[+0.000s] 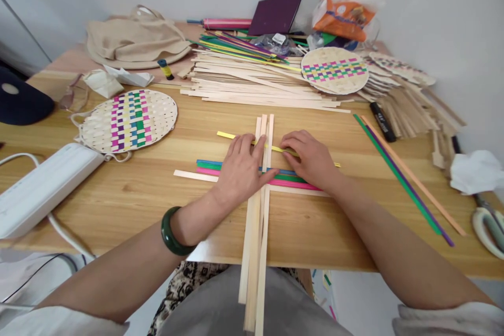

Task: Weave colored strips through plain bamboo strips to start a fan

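Reference item: the pale lengthwise strips [255,252], which run away from the body across the desk [126,210]. I observe the yellow strip [226,135] crossing their far part, with one end to their left and the other to their right. Its long axis lies nearly square to them, slanting so that its right end sits closer to the body. Whether it goes over or under each pale strip, I cannot fully tell.

My right hand [311,160] is just right of the pale lengthwise strips. Its fingers are narrow, with thumb and forefinger holding the yellow strip, and I judge this hand the nearer to it. My left hand [239,170] lies over the pale lengthwise strips and to their left, palm down, fingers spread and pointing away from the body. Its fingertips reach close to the yellow strip; I cannot confirm contact.

Nearer the body than the yellow strip, a blue strip [286,172], a green strip [293,178] and a pink strip [297,185] cross the same reference item, side by side. I note a woven fan [129,121] well to its left and a loose purple strip [409,185] well to its right.
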Tool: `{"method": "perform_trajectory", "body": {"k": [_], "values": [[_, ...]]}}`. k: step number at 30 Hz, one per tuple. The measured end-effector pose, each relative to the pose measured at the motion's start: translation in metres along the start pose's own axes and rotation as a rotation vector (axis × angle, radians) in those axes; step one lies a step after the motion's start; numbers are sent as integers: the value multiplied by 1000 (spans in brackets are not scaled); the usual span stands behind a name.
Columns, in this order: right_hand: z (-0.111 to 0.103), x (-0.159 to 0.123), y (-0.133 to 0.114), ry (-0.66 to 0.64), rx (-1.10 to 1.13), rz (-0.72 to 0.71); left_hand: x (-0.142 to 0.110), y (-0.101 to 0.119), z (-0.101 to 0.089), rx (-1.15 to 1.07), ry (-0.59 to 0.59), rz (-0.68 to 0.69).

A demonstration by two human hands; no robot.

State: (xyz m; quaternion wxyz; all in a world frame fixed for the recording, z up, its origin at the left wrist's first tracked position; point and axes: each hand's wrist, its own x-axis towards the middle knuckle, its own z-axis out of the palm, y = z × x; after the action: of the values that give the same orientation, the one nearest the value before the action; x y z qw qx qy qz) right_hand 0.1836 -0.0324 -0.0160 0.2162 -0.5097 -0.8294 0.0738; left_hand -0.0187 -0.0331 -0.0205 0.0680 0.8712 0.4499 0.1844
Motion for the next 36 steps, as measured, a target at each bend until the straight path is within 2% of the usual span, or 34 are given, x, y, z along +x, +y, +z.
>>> {"method": "perform_trajectory", "body": {"k": [8,14,19,24,30,36], "values": [[0,0,0,-16,-12,-34,0,6,-5,80,-12,-18],[-11,-5,-14,-99,-85,-18,0,9,-8,125,-15,-28],[-25,-9,-19,-205,-71,-61,0,9,-10,125,-45,-41],[-29,-16,-22,-286,-78,-83,-2,8,-10,144,-13,-36],[-21,-13,-16,-257,-105,-82,6,10,-9,147,-6,-82],[-18,-6,-12,-232,-90,-55,13,-2,-12,86,-4,-94]]}}
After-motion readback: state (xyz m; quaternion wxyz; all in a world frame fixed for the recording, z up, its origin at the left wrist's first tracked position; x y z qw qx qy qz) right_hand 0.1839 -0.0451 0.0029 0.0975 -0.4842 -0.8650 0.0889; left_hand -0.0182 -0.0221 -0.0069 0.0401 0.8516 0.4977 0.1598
